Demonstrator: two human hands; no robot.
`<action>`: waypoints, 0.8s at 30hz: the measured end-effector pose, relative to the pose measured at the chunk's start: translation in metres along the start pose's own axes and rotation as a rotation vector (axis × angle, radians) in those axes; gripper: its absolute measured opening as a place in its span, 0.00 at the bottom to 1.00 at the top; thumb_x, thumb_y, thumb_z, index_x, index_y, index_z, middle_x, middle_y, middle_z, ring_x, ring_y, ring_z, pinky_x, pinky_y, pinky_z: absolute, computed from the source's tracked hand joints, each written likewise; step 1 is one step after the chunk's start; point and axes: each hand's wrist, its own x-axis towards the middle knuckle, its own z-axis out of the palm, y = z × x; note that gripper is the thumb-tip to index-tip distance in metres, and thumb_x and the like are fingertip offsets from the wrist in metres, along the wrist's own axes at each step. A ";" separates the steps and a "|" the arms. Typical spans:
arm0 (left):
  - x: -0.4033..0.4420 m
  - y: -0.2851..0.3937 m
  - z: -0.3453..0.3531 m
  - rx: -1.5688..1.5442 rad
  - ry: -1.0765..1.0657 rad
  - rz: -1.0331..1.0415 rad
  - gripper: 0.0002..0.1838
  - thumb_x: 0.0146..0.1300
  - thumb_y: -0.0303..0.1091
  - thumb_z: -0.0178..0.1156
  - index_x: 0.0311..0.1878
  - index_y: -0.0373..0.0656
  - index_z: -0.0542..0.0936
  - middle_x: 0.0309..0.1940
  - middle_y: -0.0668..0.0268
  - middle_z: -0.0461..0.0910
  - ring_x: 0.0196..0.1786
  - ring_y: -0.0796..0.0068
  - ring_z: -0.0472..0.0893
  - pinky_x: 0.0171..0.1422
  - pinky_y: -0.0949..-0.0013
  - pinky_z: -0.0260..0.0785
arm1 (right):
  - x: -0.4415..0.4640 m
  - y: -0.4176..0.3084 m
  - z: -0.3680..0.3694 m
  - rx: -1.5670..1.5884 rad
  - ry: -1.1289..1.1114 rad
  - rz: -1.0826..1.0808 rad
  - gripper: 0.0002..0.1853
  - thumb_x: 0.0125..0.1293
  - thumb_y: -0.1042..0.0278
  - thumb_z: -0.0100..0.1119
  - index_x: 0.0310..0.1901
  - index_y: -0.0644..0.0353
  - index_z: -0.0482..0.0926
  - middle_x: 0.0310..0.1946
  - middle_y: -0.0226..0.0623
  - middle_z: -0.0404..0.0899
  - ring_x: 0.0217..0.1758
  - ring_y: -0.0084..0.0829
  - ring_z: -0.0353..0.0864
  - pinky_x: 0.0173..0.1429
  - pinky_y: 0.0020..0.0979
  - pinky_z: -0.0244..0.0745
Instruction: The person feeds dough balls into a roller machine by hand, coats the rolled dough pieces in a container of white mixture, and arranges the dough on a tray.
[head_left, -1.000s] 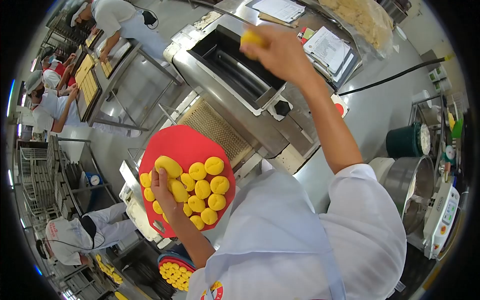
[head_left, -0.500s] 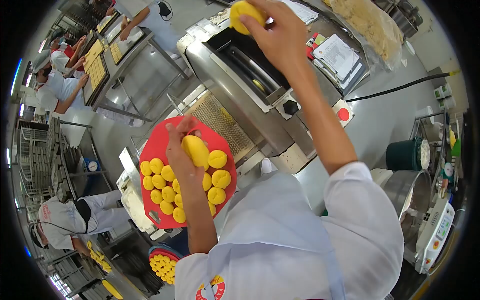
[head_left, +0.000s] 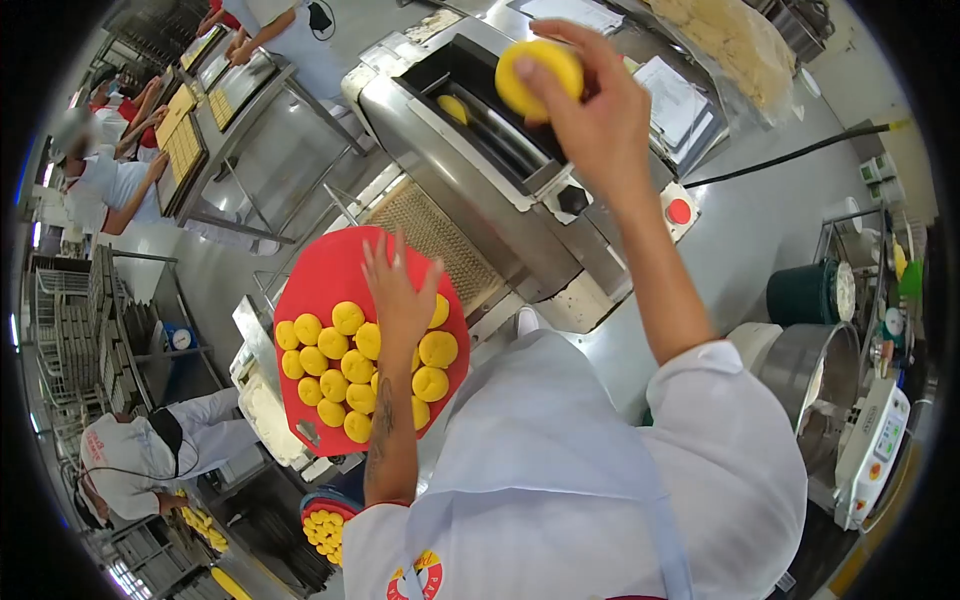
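Note:
My right hand (head_left: 603, 110) is closed on a flattened round piece of yellow dough (head_left: 540, 80), held above the opening of a metal roller machine (head_left: 430, 130). Inside that opening, another yellow dough piece (head_left: 453, 108) lies against the dark roller (head_left: 495, 128). My left hand (head_left: 402, 295) is open, fingers spread, over a red board (head_left: 325, 262). Several yellow dough balls (head_left: 358, 366) sit in rows on the board, and my left forearm hides some of them. One dough ball (head_left: 348, 318) lies just beside my left hand.
A perforated metal plate (head_left: 430, 230) slopes below the machine, which has a red button (head_left: 678, 211). Papers (head_left: 665, 100) lie behind. A mixer bowl (head_left: 820, 380) stands right. Co-workers handle trays (head_left: 183, 150) at upper left; another person (head_left: 130, 460) bends at lower left.
My left hand has let go of a dough piece and spread its fingers over the board. My right hand has moved down and right with its dough. Dough inside the machine appears farther left.

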 end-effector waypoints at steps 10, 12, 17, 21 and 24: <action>-0.037 -0.050 0.006 -0.156 -0.414 0.173 0.22 0.56 0.38 0.73 0.48 0.38 0.75 0.51 0.54 0.77 0.57 0.53 0.76 0.74 0.49 0.59 | 0.027 0.096 -0.007 -0.807 -0.036 -0.397 0.26 0.65 0.43 0.65 0.56 0.53 0.83 0.49 0.47 0.84 0.47 0.42 0.86 0.51 0.40 0.80; -0.030 -0.047 0.000 -0.311 -0.388 0.085 0.20 0.57 0.36 0.73 0.44 0.38 0.74 0.46 0.57 0.78 0.50 0.60 0.80 0.67 0.55 0.67 | 0.029 0.078 -0.023 -0.828 0.015 -0.366 0.27 0.65 0.43 0.65 0.57 0.53 0.82 0.55 0.46 0.82 0.51 0.42 0.84 0.53 0.40 0.79; -0.016 0.012 -0.043 -1.169 0.217 -0.183 0.18 0.63 0.37 0.70 0.46 0.39 0.73 0.40 0.62 0.79 0.39 0.73 0.79 0.44 0.69 0.74 | -0.098 -0.019 0.022 -0.301 -0.202 -0.130 0.26 0.63 0.52 0.68 0.59 0.55 0.81 0.56 0.41 0.82 0.50 0.37 0.84 0.53 0.34 0.79; -0.006 0.038 -0.075 -1.198 0.277 -0.004 0.27 0.68 0.45 0.65 0.61 0.38 0.71 0.54 0.53 0.77 0.56 0.60 0.77 0.60 0.59 0.71 | -0.085 -0.032 0.055 -0.152 -0.337 0.005 0.24 0.64 0.60 0.70 0.61 0.56 0.81 0.54 0.38 0.84 0.46 0.33 0.86 0.49 0.30 0.80; -0.003 -0.056 -0.045 -0.336 0.337 0.007 0.33 0.69 0.49 0.63 0.70 0.39 0.68 0.65 0.48 0.71 0.71 0.49 0.67 0.72 0.48 0.62 | 0.013 0.010 0.059 -0.415 0.069 -0.302 0.24 0.66 0.52 0.65 0.59 0.56 0.82 0.41 0.47 0.87 0.40 0.36 0.88 0.49 0.32 0.80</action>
